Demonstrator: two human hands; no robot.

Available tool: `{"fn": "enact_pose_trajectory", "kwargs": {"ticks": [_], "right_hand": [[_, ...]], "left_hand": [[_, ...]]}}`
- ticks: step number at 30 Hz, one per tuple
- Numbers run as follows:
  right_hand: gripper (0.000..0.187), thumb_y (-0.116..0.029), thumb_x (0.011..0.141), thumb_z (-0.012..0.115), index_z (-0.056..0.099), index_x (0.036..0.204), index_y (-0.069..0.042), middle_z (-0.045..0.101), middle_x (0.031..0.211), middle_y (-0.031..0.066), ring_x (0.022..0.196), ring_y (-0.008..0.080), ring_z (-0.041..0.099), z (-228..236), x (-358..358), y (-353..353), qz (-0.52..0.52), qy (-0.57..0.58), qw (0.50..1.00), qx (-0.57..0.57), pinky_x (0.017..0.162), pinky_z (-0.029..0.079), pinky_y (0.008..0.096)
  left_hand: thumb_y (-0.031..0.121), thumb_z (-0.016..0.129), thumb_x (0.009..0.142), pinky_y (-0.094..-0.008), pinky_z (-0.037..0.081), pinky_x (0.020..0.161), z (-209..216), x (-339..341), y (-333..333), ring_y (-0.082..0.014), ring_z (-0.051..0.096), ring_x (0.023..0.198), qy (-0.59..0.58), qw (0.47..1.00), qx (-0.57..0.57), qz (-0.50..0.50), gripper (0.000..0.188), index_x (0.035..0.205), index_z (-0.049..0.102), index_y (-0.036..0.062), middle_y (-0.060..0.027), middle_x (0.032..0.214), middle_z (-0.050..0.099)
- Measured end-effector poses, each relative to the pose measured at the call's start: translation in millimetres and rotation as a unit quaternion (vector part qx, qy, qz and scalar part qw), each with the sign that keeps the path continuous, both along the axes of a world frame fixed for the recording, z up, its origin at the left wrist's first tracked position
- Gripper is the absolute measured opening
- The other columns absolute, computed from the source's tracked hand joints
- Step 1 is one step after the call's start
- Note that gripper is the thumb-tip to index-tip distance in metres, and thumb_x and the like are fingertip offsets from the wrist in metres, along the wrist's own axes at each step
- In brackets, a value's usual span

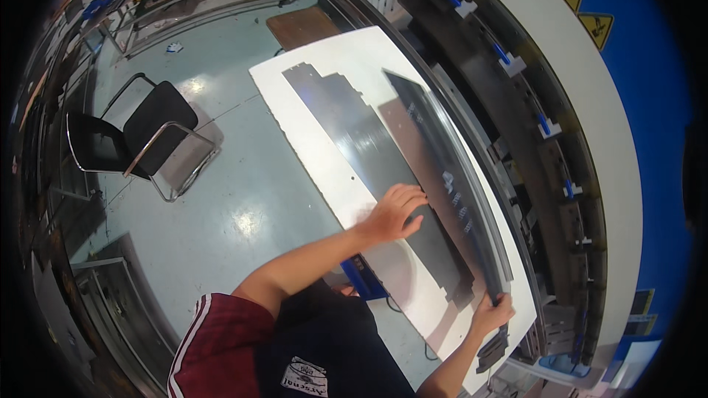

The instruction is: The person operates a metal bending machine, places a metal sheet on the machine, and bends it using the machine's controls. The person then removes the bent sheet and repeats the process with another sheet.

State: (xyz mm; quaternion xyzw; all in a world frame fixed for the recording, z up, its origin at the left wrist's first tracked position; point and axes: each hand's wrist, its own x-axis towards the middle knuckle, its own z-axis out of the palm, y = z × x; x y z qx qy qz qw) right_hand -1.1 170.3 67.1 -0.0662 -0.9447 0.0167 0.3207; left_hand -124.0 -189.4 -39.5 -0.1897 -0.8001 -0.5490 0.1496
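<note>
A long, flat grey metal sheet [361, 140] with notched ends lies on the white tabletop [324, 169]. My left hand [394, 214] is over the sheet's right edge, fingers curved and thumb apart, seemingly touching it. Along the sheet's right side is a long, dark bent metal panel [450, 169] with a folded edge and white marks on its face. It appears tilted up from the table. My right hand [493, 313] closes around this panel's near end. A small dark notched piece [490, 354] shows beyond the right wrist; whether it belongs to the panel is unclear.
A press-like machine [509, 96] with blue-handled clamps [505, 55] runs along the table's right side. A brown board [302, 27] adjoins the far end. At left stands a black chair [158, 121]; a metal rack [206, 15] is behind. Something blue [363, 276] shows below the table's left edge.
</note>
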Motion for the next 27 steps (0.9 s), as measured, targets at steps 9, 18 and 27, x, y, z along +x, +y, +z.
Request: {"fn": "enact_pose_trajectory", "kwargs": {"ticks": [9,18,27], "right_hand": [[0.036,-0.024,0.074,0.092,0.062,0.086,-0.007,0.058,0.082,0.0087,0.089,0.0315,0.047,29,-6,-9,0.006,-0.023,0.998,-0.05,0.085,0.039,0.0444],[0.032,-0.023,0.072,0.087,0.059,0.078,-0.009,0.056,0.074,0.0042,0.074,0.0259,0.053,-1,23,-27,0.051,0.044,0.997,-0.029,0.09,0.035,0.0389],[0.038,-0.027,0.065,0.093,0.061,0.077,-0.01,0.063,0.079,0.0053,0.08,0.0268,0.057,-16,48,-29,0.068,-0.054,0.989,-0.122,0.092,0.037,0.0397]], "left_hand": [[0.071,0.055,0.096,-0.0656,0.007,0.13,-24,-28,-12,-0.0398,0.023,0.161,0.0,0.924,-0.382,-0.01,0.097,0.161,0.042,0.0006,-0.0171,0.169,0.038],[0.084,0.069,0.077,-0.0755,0.015,0.123,17,74,-39,-0.0463,0.021,0.16,-0.001,0.851,-0.511,-0.123,0.127,0.166,0.033,0.0009,-0.0216,0.171,0.032],[0.041,0.089,0.071,-0.0633,0.03,0.123,-5,120,-65,-0.0402,0.038,0.153,0.121,0.808,-0.567,-0.104,0.11,0.161,0.037,0.0018,-0.0227,0.162,0.04]]}}
